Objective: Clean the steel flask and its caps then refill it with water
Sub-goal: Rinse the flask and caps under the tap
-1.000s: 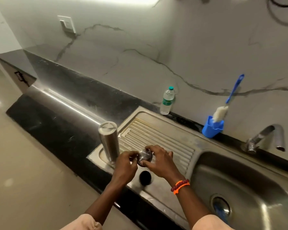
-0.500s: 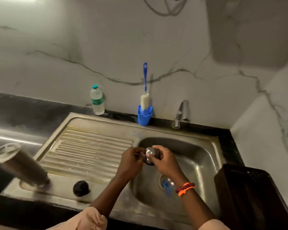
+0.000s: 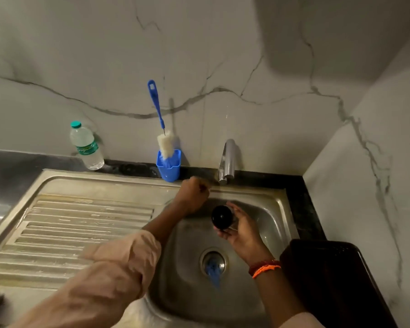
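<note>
While held, cap (image 3: 221, 217) looks round, glossy black.

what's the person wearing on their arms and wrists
Both arms wear pale peach sleeves. The left sleeve is pushed up in bunched folds, leaving the forearm and left hand bare. The right sleeve shows only at the frame's bottom edge. Below the right hand, the wrist carries orange and red bracelets.

Sink (image 3: 100, 183): brushed steel, dull sheen, ribbed drainboard streaked with pale residue; tap (image 3: 227, 159) polished metal. Cap (image 3: 221, 217) in right hand (image 3: 240, 229): glossy black, smooth. Brush holder (image 3: 169, 166): blue plastic, matt; water bottle (image 3: 87, 146): clear plastic; wall (image 3: 223, 67): smooth veined marble; sleeve (image 3: 109, 275): soft matt cloth.
</note>
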